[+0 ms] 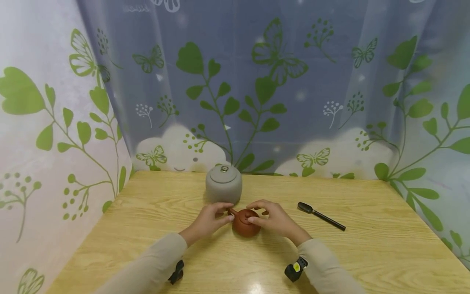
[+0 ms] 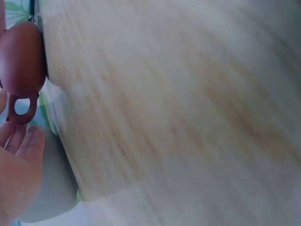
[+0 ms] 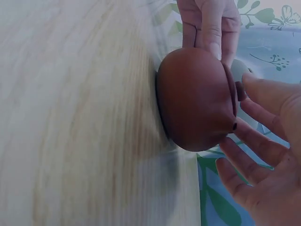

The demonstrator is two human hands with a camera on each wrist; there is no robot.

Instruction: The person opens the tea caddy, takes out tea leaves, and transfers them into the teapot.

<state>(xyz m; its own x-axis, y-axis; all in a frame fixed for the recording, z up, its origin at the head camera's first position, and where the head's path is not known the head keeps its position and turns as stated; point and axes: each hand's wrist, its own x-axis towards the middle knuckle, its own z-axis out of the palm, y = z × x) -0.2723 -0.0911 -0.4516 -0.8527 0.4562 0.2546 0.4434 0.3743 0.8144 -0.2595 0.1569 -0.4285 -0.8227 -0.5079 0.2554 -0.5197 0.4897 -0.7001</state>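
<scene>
A reddish-brown clay teapot (image 1: 247, 225) stands on the wooden table between both hands. Its loop handle (image 2: 29, 112) points toward the left hand (image 1: 210, 220). That hand's thumb and fingers lie spread around the handle, the tips at or very near it; firm contact cannot be made out. Across the pot, the right hand (image 1: 273, 218) is by the spout side and lid. Its thumb (image 3: 263, 89) is at the lid's knob (image 3: 241, 91), while the other fingers extend loosely beside the spout. The lid sits on the pot.
Just behind the teapot stands a grey lidded jar (image 1: 223, 185). A black long-handled scoop (image 1: 323, 217) lies on the table (image 1: 385, 253) to the right. Patterned curtains (image 1: 235, 81) hang at the back and sides.
</scene>
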